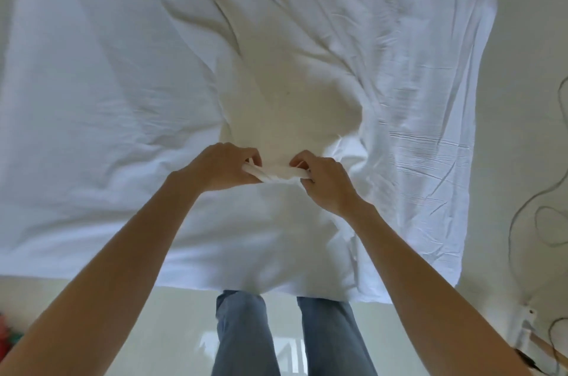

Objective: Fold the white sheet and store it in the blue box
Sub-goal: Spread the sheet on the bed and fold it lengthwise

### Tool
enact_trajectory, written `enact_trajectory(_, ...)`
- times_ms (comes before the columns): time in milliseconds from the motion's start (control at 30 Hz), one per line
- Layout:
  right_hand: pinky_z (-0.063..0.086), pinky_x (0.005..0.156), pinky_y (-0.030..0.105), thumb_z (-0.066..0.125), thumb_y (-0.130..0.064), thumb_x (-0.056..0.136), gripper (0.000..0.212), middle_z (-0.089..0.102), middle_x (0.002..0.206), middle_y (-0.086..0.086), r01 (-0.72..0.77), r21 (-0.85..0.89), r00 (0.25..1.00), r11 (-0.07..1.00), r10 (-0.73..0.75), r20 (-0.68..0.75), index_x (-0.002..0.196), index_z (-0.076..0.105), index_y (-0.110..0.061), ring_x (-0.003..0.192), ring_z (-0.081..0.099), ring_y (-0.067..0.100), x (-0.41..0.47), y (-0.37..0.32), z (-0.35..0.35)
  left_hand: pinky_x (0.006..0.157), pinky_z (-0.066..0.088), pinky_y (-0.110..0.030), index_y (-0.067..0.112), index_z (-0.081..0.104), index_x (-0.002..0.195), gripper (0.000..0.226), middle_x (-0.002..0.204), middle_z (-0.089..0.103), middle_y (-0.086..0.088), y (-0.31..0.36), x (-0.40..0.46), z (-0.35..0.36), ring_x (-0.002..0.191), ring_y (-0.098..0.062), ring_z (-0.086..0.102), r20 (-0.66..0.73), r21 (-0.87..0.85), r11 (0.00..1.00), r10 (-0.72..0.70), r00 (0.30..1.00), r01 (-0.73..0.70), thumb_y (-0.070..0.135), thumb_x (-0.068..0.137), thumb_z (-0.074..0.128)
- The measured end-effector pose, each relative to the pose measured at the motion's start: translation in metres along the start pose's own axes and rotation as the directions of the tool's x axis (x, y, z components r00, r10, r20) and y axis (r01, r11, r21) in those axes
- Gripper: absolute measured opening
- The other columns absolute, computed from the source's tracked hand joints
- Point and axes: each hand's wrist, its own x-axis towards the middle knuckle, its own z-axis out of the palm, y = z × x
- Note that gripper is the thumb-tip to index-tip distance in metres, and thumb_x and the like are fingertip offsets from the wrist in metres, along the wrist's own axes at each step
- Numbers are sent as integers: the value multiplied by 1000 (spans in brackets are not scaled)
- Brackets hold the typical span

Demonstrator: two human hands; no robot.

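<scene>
A large white sheet point(129, 74) hangs in front of me and fills most of the view, wrinkled toward the right. Its lower edge drapes over my thighs. My left hand point(219, 167) and my right hand point(324, 180) are close together at the middle of the view. Each pinches a bunched fold of the sheet's edge, and a short stretch of cloth runs between them. No blue box is in view.
A pale glossy floor point(172, 323) lies below, with my legs in blue jeans point(239, 338) standing on it. Thin dark cables point(522, 215) loop over the floor at the right. A small white device point(527, 318) sits at the lower right. Something red and green point(7, 338) shows at the lower left edge.
</scene>
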Motion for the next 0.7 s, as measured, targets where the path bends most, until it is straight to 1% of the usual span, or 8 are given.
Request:
enact_trajectory(67,47,76,34,45,-4,88,29,68,101,2,12,3,999,1000,-12,42,112,56,-15,90,62,26,-3,-28,18,75,40,-26,30,60,109,38,99,63,10,-32,-26,5,94,-13,56,47,99,995,-1,999,-4,55,81,60)
enact_trajectory(133,45,75,35,42,-8,91,26,67,102,6,22,-4,998,1000,-22,63,113,54,-14,90,60,30,-6,-59,41,90,43,-32,21,61,117,33,113,62,3,-68,-55,14,111,-19,52,-53,179,982,66,996,-55,33,86,62)
enact_trajectory(233,39,68,32,43,-31,97,26,66,97,7,51,-51,998,997,-49,42,113,52,-14,87,60,29,-18,-99,77,93,37,-33,13,65,102,30,93,70,-4,-107,-99,20,90,-24,63,-328,212,969,194,925,-128,2,75,67)
enact_trajectory(300,38,66,31,49,-49,91,41,64,97,4,86,-79,996,993,-83,42,113,50,-15,83,59,26,-31,-119,104,77,46,-33,12,63,97,29,79,67,-4,-120,-130,22,73,-26,63,-417,225,959,253,873,-170,1,71,66)
enact_trajectory(400,44,70,32,58,-36,89,41,59,108,4,104,-214,991,971,-83,107,122,49,-15,88,61,27,-52,-134,148,52,46,-29,19,60,96,23,70,64,0,-140,-175,31,59,-23,61,-366,235,945,304,879,-229,31,79,52)
enact_trajectory(500,46,71,31,55,-20,89,31,57,106,5,44,-320,986,947,10,167,119,53,-15,88,61,29,-79,-145,184,56,49,-26,26,60,105,37,79,67,7,-169,-215,62,65,-17,63,-221,204,961,229,948,-185,53,81,55)
enact_trajectory(600,46,74,29,55,-15,88,31,60,105,4,-1,-353,976,936,77,202,119,54,-18,89,61,26,-104,-150,209,56,52,-32,20,64,108,42,84,67,0,-187,-236,104,71,-24,66,-133,223,957,219,967,-186,8,68,75)
enact_trajectory(700,46,77,28,54,-9,87,36,62,105,4,3,-336,973,942,74,218,121,55,-18,91,62,25,-123,-143,234,62,50,-35,17,64,112,52,93,62,-6,-194,-241,140,84,-27,62,-141,174,979,127,982,-102,-13,69,61)
